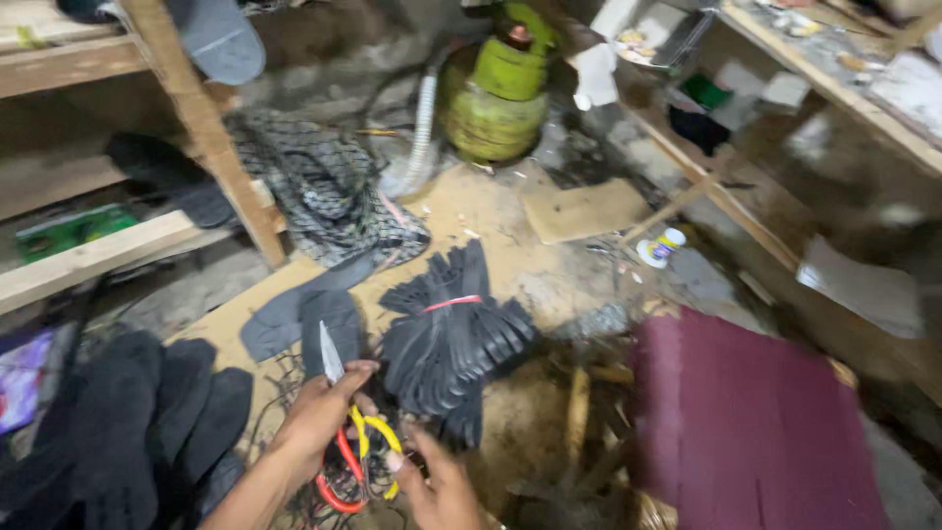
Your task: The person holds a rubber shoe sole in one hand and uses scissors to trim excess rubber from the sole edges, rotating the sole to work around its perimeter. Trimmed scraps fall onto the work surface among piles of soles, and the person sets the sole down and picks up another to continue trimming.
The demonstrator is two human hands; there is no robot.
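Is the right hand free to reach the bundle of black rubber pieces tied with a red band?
Probably yes: the right hand sits just below the bundle, nothing lying between, though its fingers touch the yellow-handled scissors.

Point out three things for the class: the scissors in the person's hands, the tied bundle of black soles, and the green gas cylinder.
scissors (355,447), head view, on the yellow and red handles.
bundle of black soles (451,339), head view, just below its red tie.
green gas cylinder (494,103), head view, on its body.
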